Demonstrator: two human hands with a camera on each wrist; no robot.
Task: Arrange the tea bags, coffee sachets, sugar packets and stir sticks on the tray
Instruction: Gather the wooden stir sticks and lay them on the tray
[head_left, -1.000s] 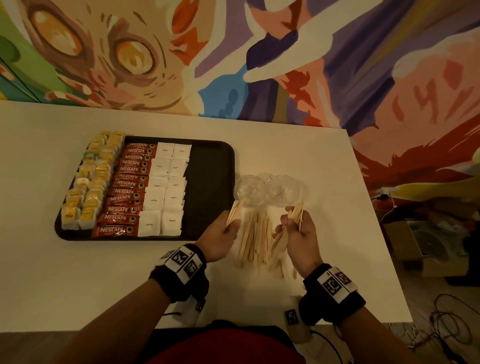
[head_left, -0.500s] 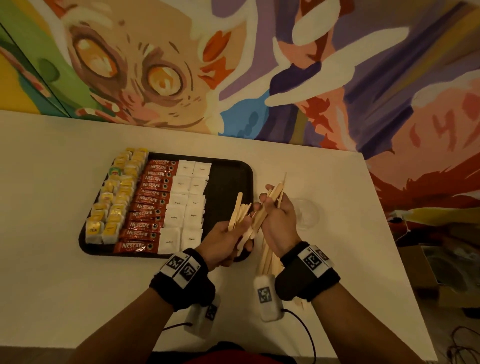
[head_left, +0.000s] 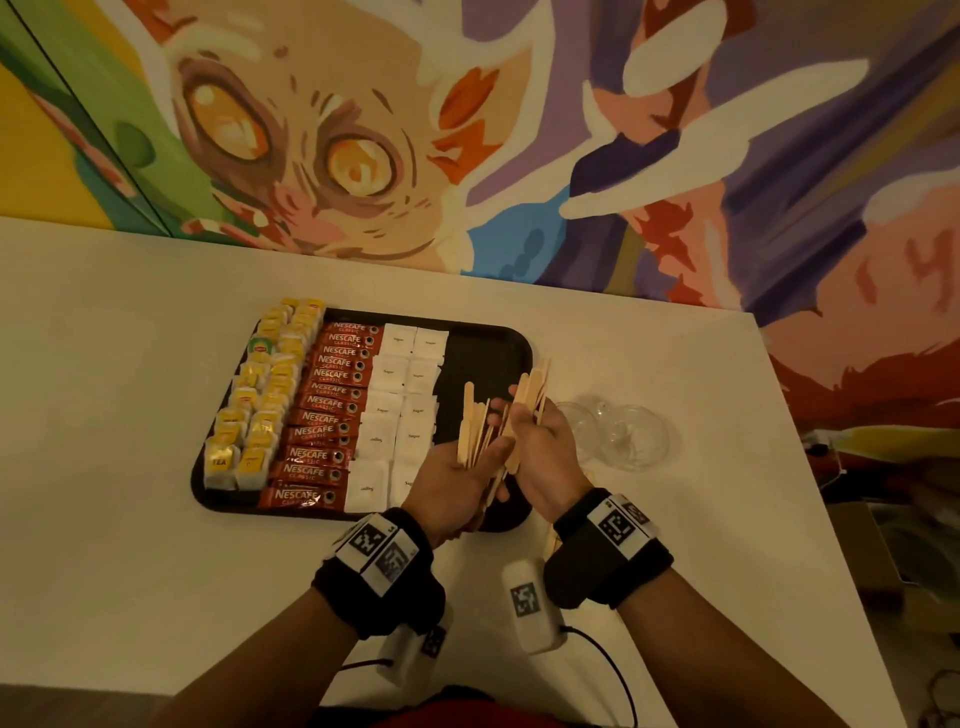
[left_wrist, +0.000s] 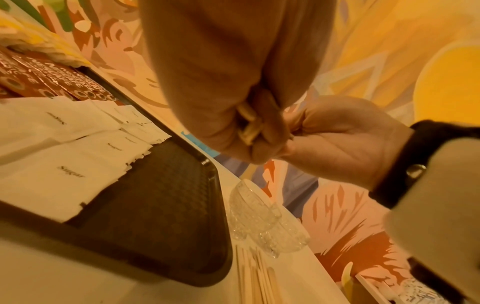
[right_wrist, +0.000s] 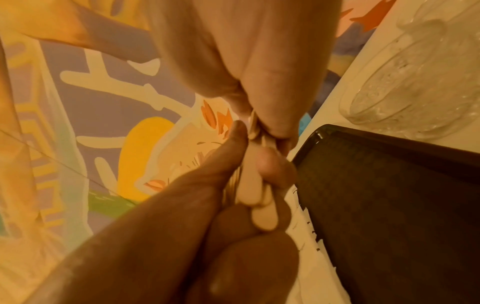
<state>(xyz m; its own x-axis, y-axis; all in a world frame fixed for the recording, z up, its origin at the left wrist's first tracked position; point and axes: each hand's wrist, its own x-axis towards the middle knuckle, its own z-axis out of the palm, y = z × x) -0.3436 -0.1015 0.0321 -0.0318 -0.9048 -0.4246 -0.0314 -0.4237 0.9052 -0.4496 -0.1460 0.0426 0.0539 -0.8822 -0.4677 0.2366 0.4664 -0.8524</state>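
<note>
A dark tray (head_left: 485, 345) holds a column of yellow tea bags (head_left: 265, 400), a column of red coffee sachets (head_left: 332, 410) and two columns of white sugar packets (head_left: 402, 410); its right strip is bare. Both hands hover over that strip, close together. My left hand (head_left: 485, 452) grips a bunch of wooden stir sticks (head_left: 470, 423) that point away from me. My right hand (head_left: 519, 415) grips another bunch of sticks (head_left: 531, 387). The stick ends show between the fingers in the wrist views (left_wrist: 246, 124) (right_wrist: 255, 191).
Two clear glass bowls (head_left: 623, 436) stand on the white table just right of the tray. More loose sticks (left_wrist: 257, 277) lie on the table by the tray's near right corner. A painted wall runs along the far table edge; the table's right edge is near.
Both hands have lifted bunches of sticks off the table beside the bowls and carried them left, over the tray's bare right strip, coming closer together.
</note>
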